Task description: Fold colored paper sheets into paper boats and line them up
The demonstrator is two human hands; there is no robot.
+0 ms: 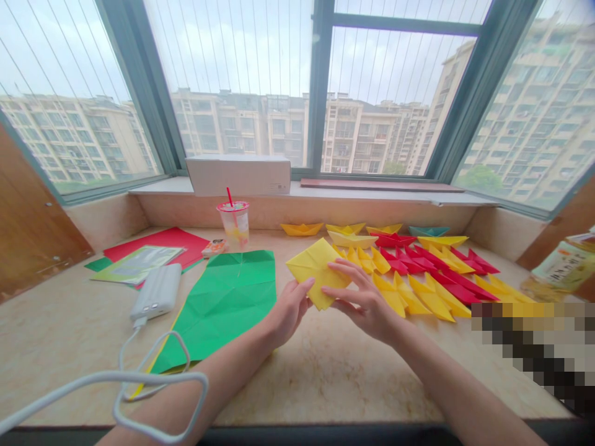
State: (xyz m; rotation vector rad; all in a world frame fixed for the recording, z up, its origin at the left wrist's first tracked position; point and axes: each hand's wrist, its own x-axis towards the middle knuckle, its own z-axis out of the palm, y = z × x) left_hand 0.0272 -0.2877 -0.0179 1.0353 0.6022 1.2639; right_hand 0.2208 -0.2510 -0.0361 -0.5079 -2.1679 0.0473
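A folded yellow paper (316, 266), diamond-shaped with creases, is held up over the counter between both hands. My left hand (290, 313) grips its lower left edge, the thumb lying on the front face. My right hand (360, 291) holds its right side, fingers bent over that edge. Left of the hands lies a creased green paper sheet (232, 291), with a yellow edge showing under it. To the right stand several folded paper boats in rows, among them a yellow boat (437, 294), a red boat (388, 240) and a teal boat (428, 231).
A white power bank (158, 291) with a looping white cable (93, 381) lies at left, beside red paper (162, 241). A plastic cup (235, 226) with a red straw stands behind the green sheet. A white box (239, 175) rests on the sill; a bottle (564, 266) is at right.
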